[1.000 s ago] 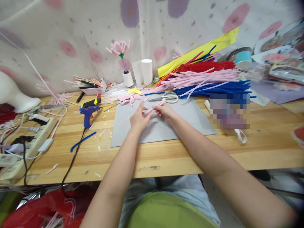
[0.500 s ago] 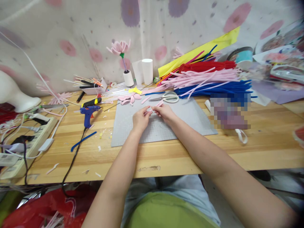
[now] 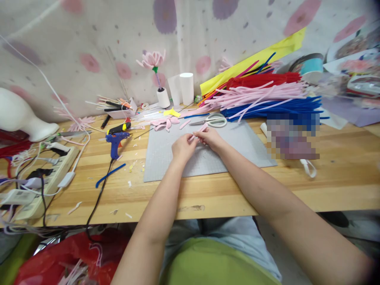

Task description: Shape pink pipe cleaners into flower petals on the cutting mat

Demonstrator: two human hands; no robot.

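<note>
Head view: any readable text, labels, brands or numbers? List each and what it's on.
None can be read.
Blue glue gun: no legible marking.
Power strip: any print is too small to read.
Pixelated patch by the blue pipe cleaners: blurred out, unreadable.
Printed sheets at far right: pictures only, too blurred for words.
Grey cutting mat: only a faint grid shows, no numbers legible.

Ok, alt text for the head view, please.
Left hand and right hand pinch a pink pipe cleaner together over a grey cutting mat. Scissors lie behind them; a blue glue gun lies to the left.
</note>
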